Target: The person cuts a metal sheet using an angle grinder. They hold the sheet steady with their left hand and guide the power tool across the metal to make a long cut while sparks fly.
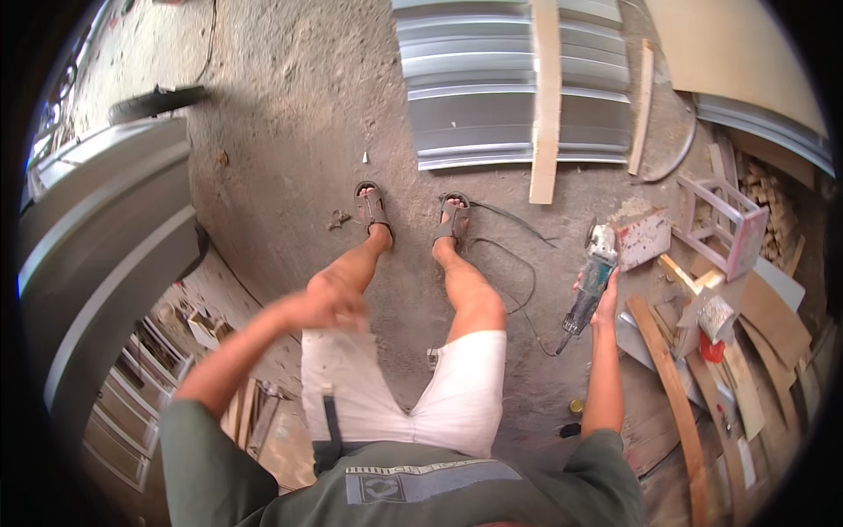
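My right hand [606, 303] is wrapped round the body of a teal and black angle grinder [589, 283], held out to my right with its metal head pointing away from me. A dark power cord [533, 285] trails from the grinder's lower end across the floor toward my feet. Over my left thigh hangs my left hand [332, 303], smeared by motion; I cannot make out its fingers or anything in them. Ahead of my feet lie ribbed metal sheets [474, 119], with a long pale wooden board [545, 105] across them.
Scrap planks [672, 404] and boards crowd the right side, beside a small pinkish wooden stool frame [746, 237]. Grey metal panels [114, 202] stand at the left, with a black tyre [156, 103] beyond. A thin wood strip [643, 105] lies beside the sheets.
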### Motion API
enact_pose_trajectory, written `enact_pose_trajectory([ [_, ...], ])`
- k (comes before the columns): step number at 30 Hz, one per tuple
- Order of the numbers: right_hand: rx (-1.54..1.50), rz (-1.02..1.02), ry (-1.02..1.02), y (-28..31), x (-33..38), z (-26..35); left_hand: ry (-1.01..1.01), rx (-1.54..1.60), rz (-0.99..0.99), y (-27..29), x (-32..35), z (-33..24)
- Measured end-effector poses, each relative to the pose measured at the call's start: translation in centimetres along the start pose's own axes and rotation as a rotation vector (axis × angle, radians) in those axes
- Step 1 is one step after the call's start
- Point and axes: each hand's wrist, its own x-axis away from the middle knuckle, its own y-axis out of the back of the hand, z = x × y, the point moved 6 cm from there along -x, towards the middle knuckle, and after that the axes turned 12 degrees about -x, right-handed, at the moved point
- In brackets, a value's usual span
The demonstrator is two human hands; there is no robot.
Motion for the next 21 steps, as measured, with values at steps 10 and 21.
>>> enact_pose_trajectory([
  [10, 0.06, 0.068, 0.055, 0.3, -23.9, -1.3, 0.254, 0.443, -0.402, 9.0, -31.4, 26.4],
  [21, 0.297, 0.135, 0.0, -11.1, -34.4, -6.3, -0.072, 1.026, -0.589, 5.1, -52.5, 30.0],
])
